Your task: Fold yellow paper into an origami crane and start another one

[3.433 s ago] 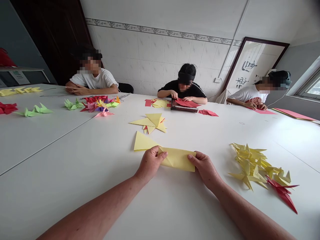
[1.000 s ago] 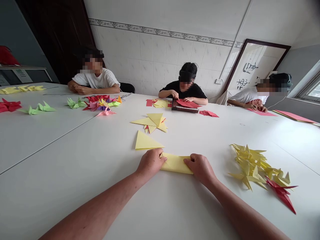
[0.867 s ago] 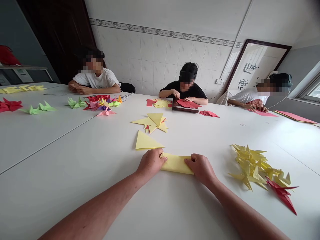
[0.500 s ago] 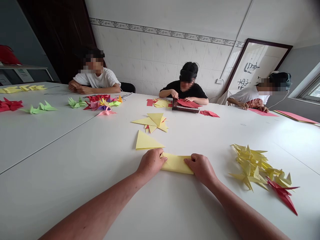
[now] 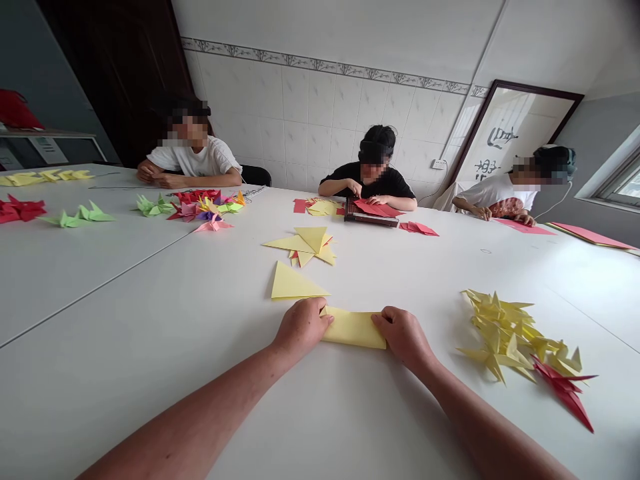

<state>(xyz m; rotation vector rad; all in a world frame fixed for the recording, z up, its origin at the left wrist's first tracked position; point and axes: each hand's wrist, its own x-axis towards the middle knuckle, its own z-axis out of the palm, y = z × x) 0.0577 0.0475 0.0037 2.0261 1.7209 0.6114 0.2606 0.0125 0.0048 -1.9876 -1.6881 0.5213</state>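
A folded sheet of yellow paper (image 5: 354,328) is stretched between my two hands just above or on the white table (image 5: 310,413); I cannot tell which. My left hand (image 5: 303,327) pinches its left end, thumb on the near face. At the right end, my right hand (image 5: 404,333) grips it the same way, fingers curled behind. Right beyond my left hand lies a yellow folded paper triangle (image 5: 296,281). Farther back is a pile of yellow folded triangles (image 5: 313,244) with bits of red showing.
Yellow folded paper cranes (image 5: 500,333) and a red one (image 5: 565,393) lie to the right. Colourful folded pieces (image 5: 205,205) sit at the far left. Across the table a person works at a paper trimmer (image 5: 371,219); two other people sit on either side.
My right thumb has shifted very slightly on the paper's right end. Both hands keep hold of it, and the view has tilted a little.
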